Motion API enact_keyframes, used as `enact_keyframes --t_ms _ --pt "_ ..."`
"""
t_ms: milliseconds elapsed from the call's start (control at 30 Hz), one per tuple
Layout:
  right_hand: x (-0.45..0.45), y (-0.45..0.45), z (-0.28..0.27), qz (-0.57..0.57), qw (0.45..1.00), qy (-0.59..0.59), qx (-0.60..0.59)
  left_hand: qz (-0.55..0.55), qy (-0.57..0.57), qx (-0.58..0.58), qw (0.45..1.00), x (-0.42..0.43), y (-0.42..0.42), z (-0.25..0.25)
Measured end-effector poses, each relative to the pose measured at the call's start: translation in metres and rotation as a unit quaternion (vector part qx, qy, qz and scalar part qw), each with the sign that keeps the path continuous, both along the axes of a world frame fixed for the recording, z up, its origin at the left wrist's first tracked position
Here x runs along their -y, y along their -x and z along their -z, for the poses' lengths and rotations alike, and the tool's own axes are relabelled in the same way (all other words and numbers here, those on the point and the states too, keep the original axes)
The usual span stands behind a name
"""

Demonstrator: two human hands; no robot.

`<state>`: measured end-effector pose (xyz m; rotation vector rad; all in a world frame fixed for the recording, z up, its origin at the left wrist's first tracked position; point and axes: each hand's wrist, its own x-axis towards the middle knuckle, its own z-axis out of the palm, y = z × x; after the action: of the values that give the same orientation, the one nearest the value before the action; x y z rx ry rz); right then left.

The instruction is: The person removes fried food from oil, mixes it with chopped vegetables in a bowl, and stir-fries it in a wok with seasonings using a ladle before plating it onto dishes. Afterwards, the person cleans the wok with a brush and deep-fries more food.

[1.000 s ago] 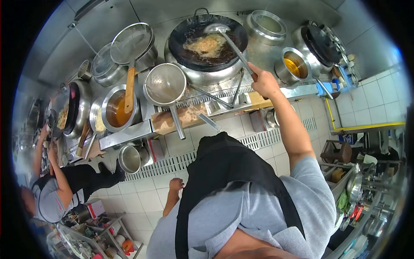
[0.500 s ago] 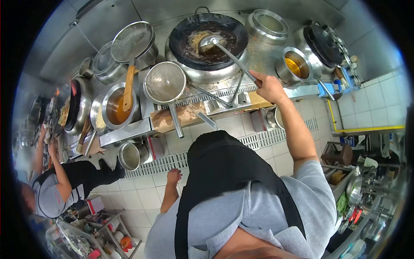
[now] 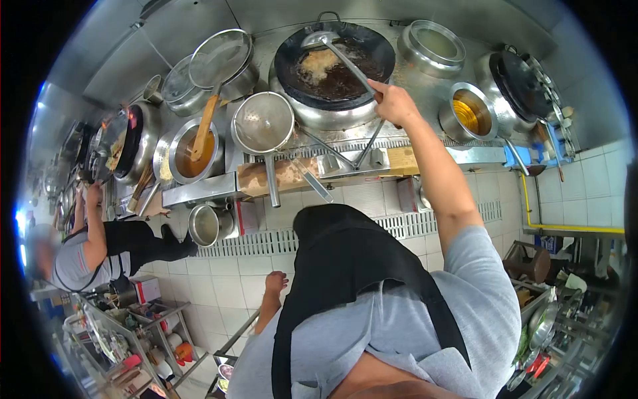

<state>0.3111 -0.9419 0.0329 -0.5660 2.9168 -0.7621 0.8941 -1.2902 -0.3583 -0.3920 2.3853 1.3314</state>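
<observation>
My right hand (image 3: 397,105) is closed around the handle of a long metal ladle (image 3: 352,68). The ladle's bowl is over the back left part of a large black wok (image 3: 382,56), near its rim. Dark oil fills the wok's bottom, and a pale golden piece of frying food (image 3: 318,65) floats there, its kind unclear. My left hand (image 3: 276,282) hangs low beside my black apron, away from the stove, fingers loosely bent and holding nothing. Left of the wok, a round metal strainer (image 3: 263,123) rests at the counter's front edge with its handle sticking out.
A pot of brownish liquid (image 3: 185,163) holds a wooden-handled tool. A pot of yellow oil (image 3: 468,113) and a lidded pot (image 3: 432,50) stand right of the wok. A co-worker (image 3: 100,246) works at another wok on the left. Shelving (image 3: 149,332) stands behind.
The ladle's bowl has gone from the oil beside the food to the wok's back left side. More of the golden food shows. The whole view has shifted slightly.
</observation>
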Motion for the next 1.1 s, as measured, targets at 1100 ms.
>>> enact_keyframes --t_ms 1100 --pt "-0.079 -0.191 0.162 0.294 0.922 0.249 -0.032 0.174 0.099 0.014 0.98 0.049 0.071 0.018"
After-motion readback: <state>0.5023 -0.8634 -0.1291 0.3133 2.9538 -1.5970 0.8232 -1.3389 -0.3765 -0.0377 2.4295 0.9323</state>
